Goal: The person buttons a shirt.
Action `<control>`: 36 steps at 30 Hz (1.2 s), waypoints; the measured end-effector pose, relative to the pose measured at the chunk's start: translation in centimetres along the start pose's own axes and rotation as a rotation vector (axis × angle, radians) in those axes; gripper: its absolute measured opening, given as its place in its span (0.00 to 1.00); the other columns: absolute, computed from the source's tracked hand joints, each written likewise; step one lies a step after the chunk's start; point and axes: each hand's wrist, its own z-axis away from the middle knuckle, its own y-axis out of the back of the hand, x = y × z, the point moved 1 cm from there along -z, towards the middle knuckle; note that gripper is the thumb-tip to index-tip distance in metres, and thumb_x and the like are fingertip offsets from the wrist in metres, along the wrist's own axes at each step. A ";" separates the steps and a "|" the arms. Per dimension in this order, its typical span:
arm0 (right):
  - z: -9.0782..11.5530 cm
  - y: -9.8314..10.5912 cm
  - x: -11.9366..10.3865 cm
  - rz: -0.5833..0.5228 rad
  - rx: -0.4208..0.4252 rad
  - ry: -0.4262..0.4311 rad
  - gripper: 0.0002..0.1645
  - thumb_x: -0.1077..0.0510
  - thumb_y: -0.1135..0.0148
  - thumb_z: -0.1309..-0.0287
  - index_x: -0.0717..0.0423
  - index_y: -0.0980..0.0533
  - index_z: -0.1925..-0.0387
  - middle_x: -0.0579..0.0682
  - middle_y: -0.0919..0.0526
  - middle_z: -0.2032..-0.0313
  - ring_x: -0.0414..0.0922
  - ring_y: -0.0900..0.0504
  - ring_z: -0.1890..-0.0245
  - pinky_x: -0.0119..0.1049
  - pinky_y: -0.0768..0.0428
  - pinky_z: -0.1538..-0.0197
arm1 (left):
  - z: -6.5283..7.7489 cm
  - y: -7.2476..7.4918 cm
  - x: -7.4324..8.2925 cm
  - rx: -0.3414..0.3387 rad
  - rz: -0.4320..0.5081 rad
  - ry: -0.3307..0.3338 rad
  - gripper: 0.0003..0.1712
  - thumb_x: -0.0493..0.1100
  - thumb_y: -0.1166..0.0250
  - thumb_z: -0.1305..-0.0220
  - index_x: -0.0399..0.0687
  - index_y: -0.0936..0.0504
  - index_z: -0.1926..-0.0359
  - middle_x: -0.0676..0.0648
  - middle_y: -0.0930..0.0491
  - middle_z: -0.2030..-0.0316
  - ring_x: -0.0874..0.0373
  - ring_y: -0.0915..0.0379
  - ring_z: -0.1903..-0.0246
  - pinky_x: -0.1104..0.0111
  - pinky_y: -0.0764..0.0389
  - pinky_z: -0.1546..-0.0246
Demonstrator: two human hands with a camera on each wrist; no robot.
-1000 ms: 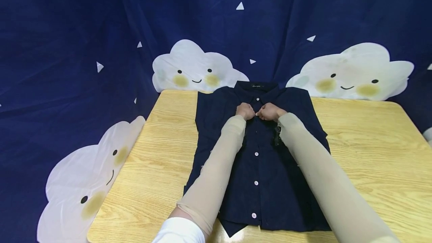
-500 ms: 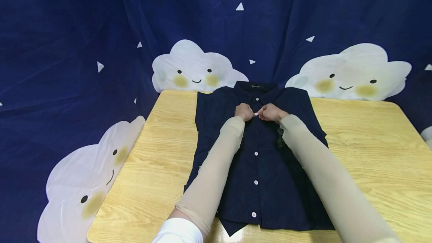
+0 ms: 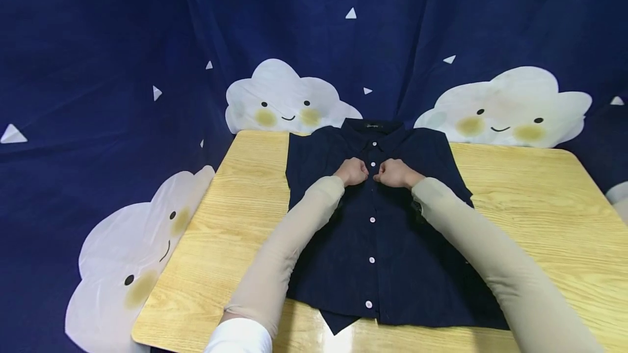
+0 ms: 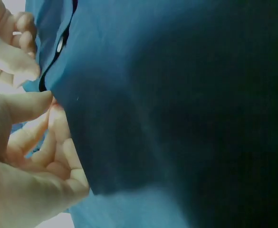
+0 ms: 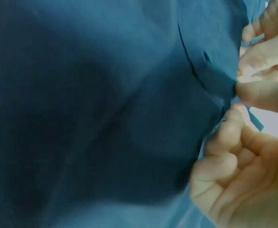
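A dark navy button-up shirt [image 3: 333,277] lies front up with its collar [image 3: 353,134] at the far end. My left hand [image 3: 353,171] pinches one front edge just below the second white button [image 3: 373,164]. Opposite it, my right hand [image 3: 394,173] pinches the other front edge between thumb and fingers. In the right wrist view a buttonhole [image 5: 206,57] shows on the placket close to the right thumb. A white button [image 4: 60,43] peeks out by the dark gap of the placket in the left wrist view. The pinched cloth is partly hidden by the fingers.
The shirt lies on a light wood table [image 3: 235,200] with rounded corners. Behind it hangs a navy curtain [image 3: 314,15] with white clouds [image 3: 289,83] and triangles. Lower white buttons [image 3: 372,260] run down the shirt front.
Both hands have moved a little down the shirt front, from the second button to just below it, leaving that button uncovered. The forearms have spread outward.
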 end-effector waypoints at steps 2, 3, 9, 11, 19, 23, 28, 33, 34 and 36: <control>0.3 -0.4 -0.1 0.019 -0.041 -0.008 0.23 0.49 0.41 0.40 0.51 0.32 0.88 0.45 0.33 0.87 0.42 0.32 0.86 0.33 0.35 0.79 | 0.5 -0.1 0.0 -0.017 0.019 -0.044 0.07 0.36 0.41 0.37 0.46 0.16 0.66 0.50 0.19 0.64 0.58 0.26 0.65 0.73 0.29 0.65; 0.4 -0.6 -0.2 0.030 -0.055 -0.018 0.25 0.47 0.40 0.40 0.50 0.32 0.90 0.45 0.33 0.88 0.42 0.33 0.87 0.33 0.36 0.80 | 0.7 -0.2 -0.1 -0.025 0.039 -0.064 0.08 0.35 0.42 0.37 0.45 0.15 0.65 0.50 0.18 0.63 0.58 0.26 0.64 0.73 0.29 0.63; 1.0 -1.7 -0.4 0.099 -0.073 -0.104 0.27 0.40 0.42 0.42 0.55 0.27 0.86 0.48 0.29 0.85 0.45 0.26 0.83 0.35 0.32 0.79 | 1.5 -0.8 -0.4 -0.088 0.177 -0.125 0.14 0.29 0.46 0.37 0.43 0.16 0.58 0.48 0.18 0.59 0.59 0.27 0.59 0.75 0.32 0.55; 1.1 -2.0 -0.3 0.105 -0.062 -0.122 0.25 0.42 0.43 0.42 0.56 0.26 0.82 0.50 0.27 0.83 0.46 0.25 0.81 0.35 0.31 0.77 | 1.7 -1.0 -0.5 -0.094 0.179 -0.136 0.14 0.29 0.46 0.37 0.43 0.17 0.57 0.49 0.18 0.58 0.61 0.27 0.59 0.76 0.32 0.55; 1.7 -2.1 0.0 -0.012 -0.108 -0.058 0.24 0.49 0.45 0.38 0.50 0.33 0.88 0.45 0.33 0.88 0.41 0.33 0.87 0.33 0.36 0.80 | 2.4 -1.3 -1.0 -0.051 0.068 -0.147 0.09 0.34 0.38 0.40 0.46 0.15 0.61 0.51 0.17 0.62 0.61 0.28 0.65 0.76 0.31 0.62; 1.8 -2.1 0.2 -0.060 -0.145 -0.043 0.23 0.51 0.43 0.40 0.48 0.35 0.89 0.43 0.35 0.88 0.39 0.35 0.87 0.31 0.38 0.79 | 2.5 -1.4 -1.1 -0.056 0.043 -0.146 0.07 0.35 0.34 0.43 0.47 0.14 0.63 0.53 0.17 0.67 0.62 0.28 0.68 0.76 0.30 0.66; 1.8 -2.1 0.6 -0.107 -0.172 -0.010 0.18 0.56 0.41 0.42 0.51 0.32 0.86 0.43 0.34 0.86 0.39 0.35 0.85 0.31 0.37 0.77 | 2.6 -1.7 -0.9 -0.074 0.017 -0.149 0.04 0.39 0.31 0.45 0.49 0.14 0.66 0.55 0.19 0.73 0.63 0.28 0.70 0.75 0.30 0.67; 2.0 -1.8 0.9 -0.180 -0.191 0.025 0.18 0.62 0.42 0.43 0.52 0.33 0.86 0.43 0.35 0.86 0.39 0.36 0.84 0.31 0.37 0.75 | 2.5 -2.0 -0.7 -0.056 -0.015 -0.110 0.03 0.46 0.30 0.44 0.53 0.14 0.69 0.58 0.20 0.73 0.62 0.27 0.67 0.66 0.28 0.58; 2.0 -1.8 0.9 -0.189 -0.193 0.031 0.18 0.64 0.43 0.43 0.52 0.34 0.86 0.43 0.35 0.86 0.39 0.36 0.84 0.31 0.37 0.75 | 2.5 -2.0 -0.6 -0.051 -0.020 -0.098 0.04 0.47 0.30 0.44 0.54 0.14 0.69 0.59 0.20 0.73 0.61 0.27 0.66 0.62 0.28 0.55; 2.0 -1.7 1.0 -0.199 -0.192 0.036 0.19 0.65 0.44 0.43 0.52 0.35 0.87 0.43 0.35 0.86 0.39 0.36 0.84 0.31 0.37 0.75 | 2.4 -2.2 -0.5 -0.040 -0.032 -0.081 0.06 0.49 0.30 0.44 0.54 0.14 0.71 0.59 0.20 0.73 0.60 0.26 0.64 0.54 0.31 0.48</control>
